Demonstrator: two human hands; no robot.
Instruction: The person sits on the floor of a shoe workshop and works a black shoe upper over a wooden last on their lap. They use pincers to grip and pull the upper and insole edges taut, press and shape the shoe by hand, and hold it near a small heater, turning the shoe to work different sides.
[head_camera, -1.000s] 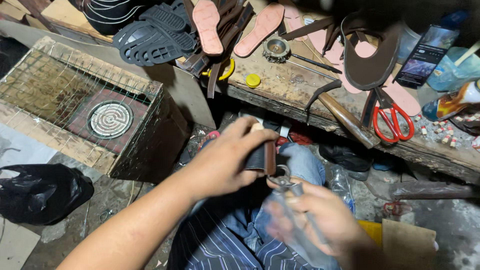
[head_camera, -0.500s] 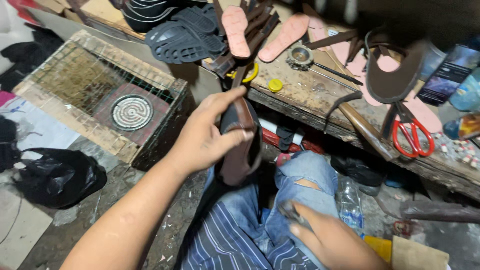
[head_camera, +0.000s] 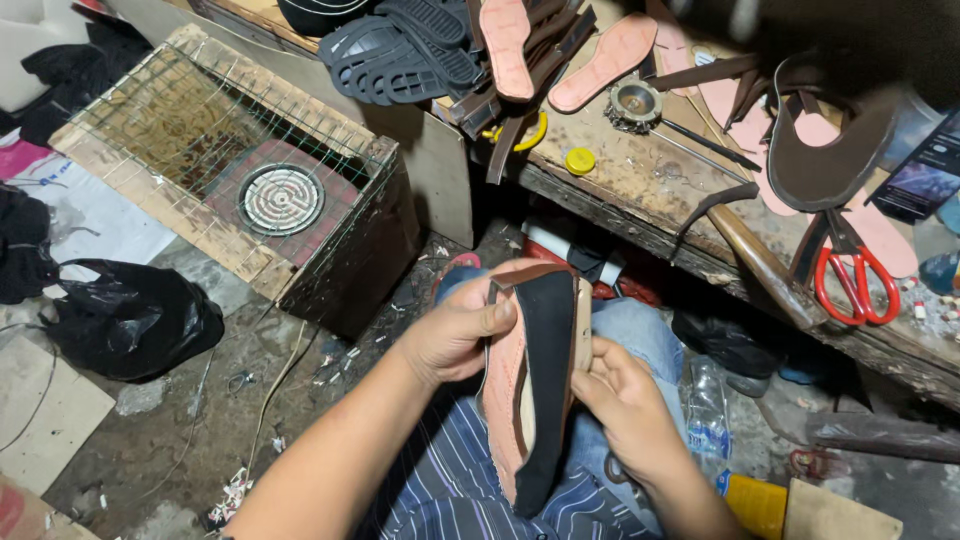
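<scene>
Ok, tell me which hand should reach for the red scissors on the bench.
Right, probably. The red scissors lie on the workbench to the right, nearer the right hand. The left hand grips the sandal sole firmly and could keep steadying it.

A wooden workbench runs across the top right, scuffed and stained. On it lie black rubber soles, pink insoles, dark straps, a small yellow cap and red-handled scissors. A hammer rests near the bench's front edge. To the left stands a wooden box topped with wire mesh, a round coil heater inside it. A black plastic bag lies on the dirty floor, and a clear plastic bottle lies under the bench.
</scene>
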